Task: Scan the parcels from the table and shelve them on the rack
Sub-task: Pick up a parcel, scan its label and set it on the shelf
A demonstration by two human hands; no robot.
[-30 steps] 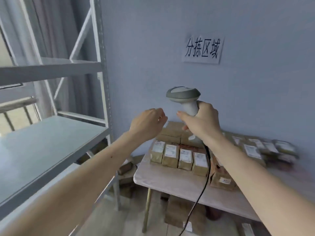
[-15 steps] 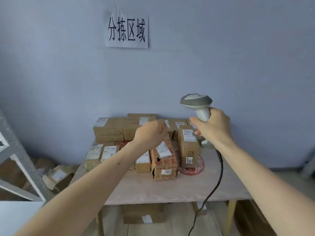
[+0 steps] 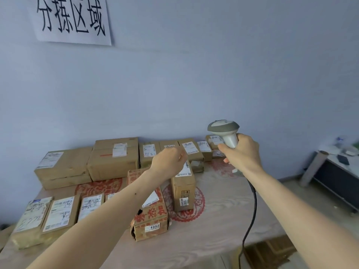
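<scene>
The right hand [image 3: 241,152] has its grip wrapped around the handle of the grey scanner [image 3: 225,131], held upright above the worktop [image 3: 213,230] with its black cable [image 3: 250,216] trailing down. The left hand [image 3: 169,162] hovers over the cardboard parcels [image 3: 114,158], fingers curled into a loose, empty fist. The parcels crowd the worktop's back and left side, below a paper sign [image 3: 71,18] on the wall.

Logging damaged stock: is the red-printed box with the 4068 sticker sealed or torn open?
Torn. The red-printed box shows a ragged dark hole at its near left corner and along that edge.
</scene>
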